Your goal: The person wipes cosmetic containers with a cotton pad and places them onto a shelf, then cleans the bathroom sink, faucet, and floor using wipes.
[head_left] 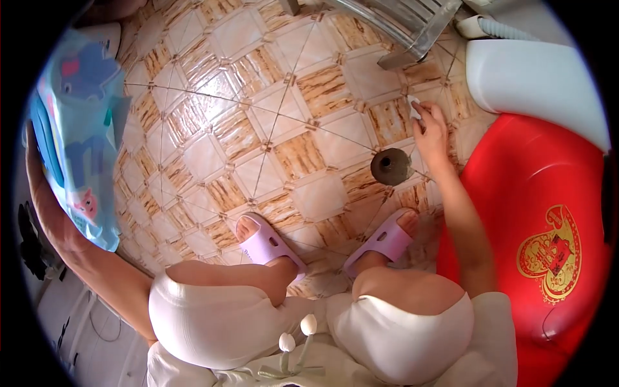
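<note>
My right hand (432, 132) is low over the tiled floor, its fingers pinched on a small white piece (413, 107). Just below and left of that hand is a round dark drain hole (391, 166) in the floor. At the far left a blue plastic bag (84, 142) with cartoon figures hangs beside my left forearm. My left hand lies behind the bag or past the dark image edge, so its fingers are hidden.
A red plastic tub (516, 193) with a gold emblem stands at the right, below a white rounded basin (535, 84). A grey metal chair (425, 32) is at the top. My feet in purple slippers (267, 242) rest on the tiles (322, 193).
</note>
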`<state>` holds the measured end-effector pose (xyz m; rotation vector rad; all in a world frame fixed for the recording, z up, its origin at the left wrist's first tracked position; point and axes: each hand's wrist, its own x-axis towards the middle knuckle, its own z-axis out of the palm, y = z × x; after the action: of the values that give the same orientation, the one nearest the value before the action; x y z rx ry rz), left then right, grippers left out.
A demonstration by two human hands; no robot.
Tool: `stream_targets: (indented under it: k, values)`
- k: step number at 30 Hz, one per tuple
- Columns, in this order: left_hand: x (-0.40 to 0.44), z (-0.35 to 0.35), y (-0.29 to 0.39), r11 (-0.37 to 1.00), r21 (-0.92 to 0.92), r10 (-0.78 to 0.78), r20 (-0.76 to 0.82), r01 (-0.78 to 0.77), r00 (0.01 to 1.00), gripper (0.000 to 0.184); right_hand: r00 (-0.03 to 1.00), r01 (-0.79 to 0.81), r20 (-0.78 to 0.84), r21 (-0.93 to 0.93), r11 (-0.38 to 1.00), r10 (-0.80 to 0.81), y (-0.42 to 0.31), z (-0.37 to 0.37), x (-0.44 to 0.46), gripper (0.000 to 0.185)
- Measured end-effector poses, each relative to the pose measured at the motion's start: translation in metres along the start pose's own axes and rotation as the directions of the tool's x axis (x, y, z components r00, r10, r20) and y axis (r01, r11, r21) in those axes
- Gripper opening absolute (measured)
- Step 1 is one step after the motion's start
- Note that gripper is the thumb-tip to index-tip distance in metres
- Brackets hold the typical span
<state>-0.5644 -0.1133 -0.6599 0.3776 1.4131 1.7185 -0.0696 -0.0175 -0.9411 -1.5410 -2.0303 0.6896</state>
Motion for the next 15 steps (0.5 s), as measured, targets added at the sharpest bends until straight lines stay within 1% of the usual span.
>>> stream_targets:
  k: [1, 2, 4, 6, 7, 8, 9, 10, 12, 13, 14, 15]
  values:
    - [0.000, -0.010, 0.000, 0.999, -0.027, -0.018, -0.006, 0.018, 1.000, 0.035, 0.997, 0.076, -0.008, -0.069, 0.995, -0.077, -0.003, 0.005, -0.006, 0.035]
    - [0.002, -0.021, 0.001, 0.998, -0.058, -0.040, -0.016, 0.039, 0.999, 0.036, 0.997, 0.078, -0.008, -0.069, 0.995, -0.078, -0.010, 0.012, -0.013, 0.035]
    - [-0.002, -0.035, -0.004, 0.992, -0.104, -0.075, -0.029, 0.072, 0.997, 0.036, 0.976, 0.212, -0.004, -0.187, 0.959, -0.217, -0.029, 0.035, -0.028, 0.035]
    - [-0.005, -0.044, -0.008, 0.982, -0.161, -0.105, -0.026, 0.099, 0.994, 0.036, 0.973, 0.226, -0.025, -0.105, 0.968, -0.230, -0.046, 0.069, -0.038, 0.025]
    - [-0.006, -0.045, -0.009, 0.973, -0.197, -0.118, 0.001, 0.116, 0.993, 0.036, 0.971, 0.236, -0.020, -0.094, 0.967, -0.239, -0.063, 0.079, -0.041, 0.025]
    - [-0.009, -0.047, -0.008, 0.963, -0.235, -0.131, 0.034, 0.136, 0.991, 0.036, 0.984, 0.176, -0.003, -0.038, 0.984, -0.176, -0.083, 0.089, -0.043, 0.021]
    - [-0.009, -0.050, -0.007, 0.937, -0.288, -0.158, 0.154, 0.197, 0.975, 0.036, 0.993, 0.113, 0.017, 0.019, 0.993, -0.113, -0.101, 0.098, -0.042, 0.018]
    - [-0.011, -0.047, -0.007, 0.916, -0.321, -0.159, 0.257, 0.240, 0.953, 0.036, 0.992, 0.122, 0.019, 0.032, 0.992, -0.123, -0.114, 0.105, -0.040, 0.018]
    - [-0.015, -0.042, -0.006, 0.926, -0.315, -0.104, 0.322, 0.210, 0.941, 0.036, 0.975, -0.056, 0.219, 0.064, 0.996, 0.041, -0.131, 0.113, -0.037, 0.013]
    - [-0.016, -0.039, -0.006, 0.924, -0.314, -0.105, 0.336, 0.216, 0.936, 0.036, 0.966, -0.141, 0.238, 0.151, 0.978, 0.102, -0.127, 0.124, -0.033, 0.014]
    - [-0.019, -0.037, -0.006, 0.923, -0.314, -0.105, 0.351, 0.223, 0.930, 0.035, 0.966, -0.132, 0.240, 0.154, 0.979, 0.093, -0.124, 0.127, -0.028, 0.014]
    - [-0.021, -0.036, -0.009, 0.915, -0.357, -0.077, 0.300, 0.187, 0.951, 0.034, 0.976, 0.001, 0.213, 0.185, 0.983, -0.041, -0.119, 0.126, -0.022, 0.016]
